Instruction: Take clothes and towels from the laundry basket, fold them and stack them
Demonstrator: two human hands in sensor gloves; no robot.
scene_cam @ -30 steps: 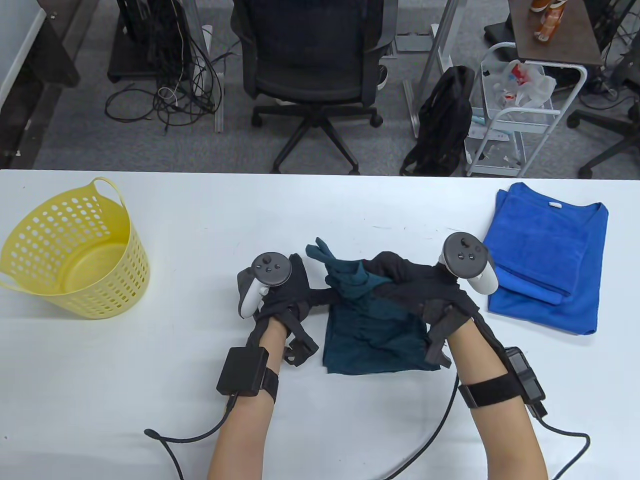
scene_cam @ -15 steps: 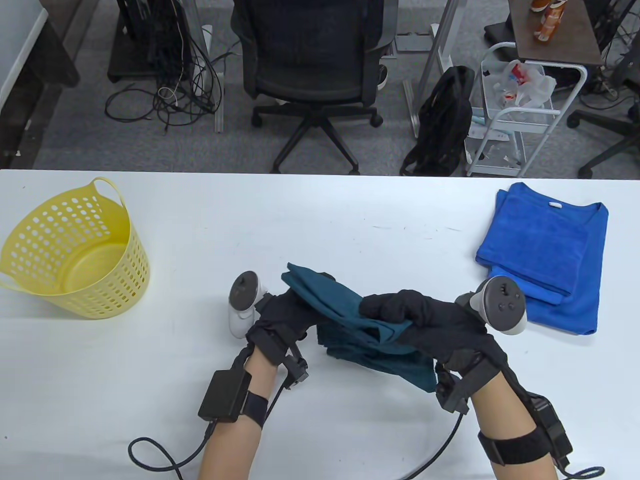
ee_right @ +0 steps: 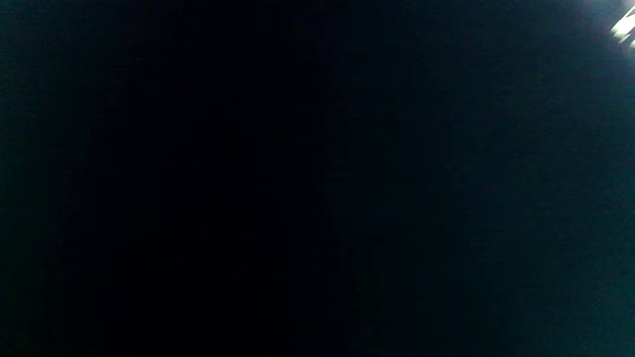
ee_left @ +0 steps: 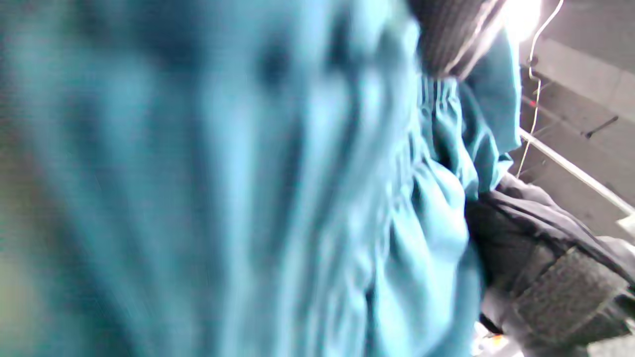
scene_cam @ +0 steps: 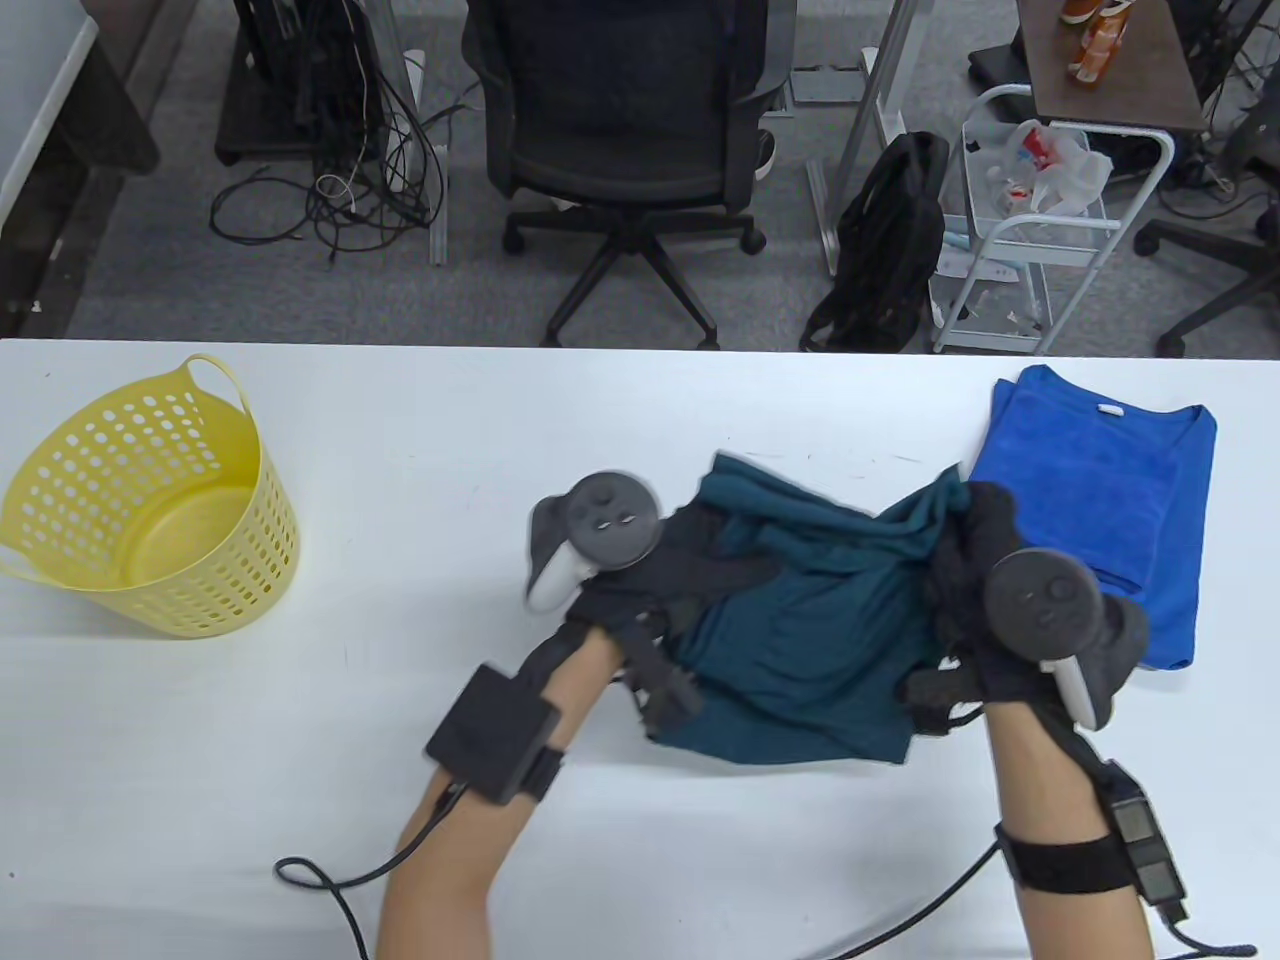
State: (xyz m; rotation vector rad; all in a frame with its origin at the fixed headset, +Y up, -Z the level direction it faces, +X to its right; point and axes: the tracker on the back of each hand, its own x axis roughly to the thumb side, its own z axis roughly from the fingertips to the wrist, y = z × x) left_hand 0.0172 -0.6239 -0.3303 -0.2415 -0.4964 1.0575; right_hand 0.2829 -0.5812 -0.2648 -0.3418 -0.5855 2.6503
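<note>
Since half a second ago you have carried the teal garment (scene_cam: pixel 800 640) rightward, opening it from a tight bundle into a loose sheet hanging over the table (scene_cam: pixel 640 420). Your right hand (scene_cam: pixel 975 570) has its fingers bunched round the upper right corner; your left hand (scene_cam: pixel 690 580) lies against the cloth, though whether it pinches I cannot tell (the left wrist view is a blur, the right one dark). You look mid-fold. Next, I judge, square it and set it on the blue stack (scene_cam: pixel 1100 480); the basket (scene_cam: pixel 60 490) looks empty.
</note>
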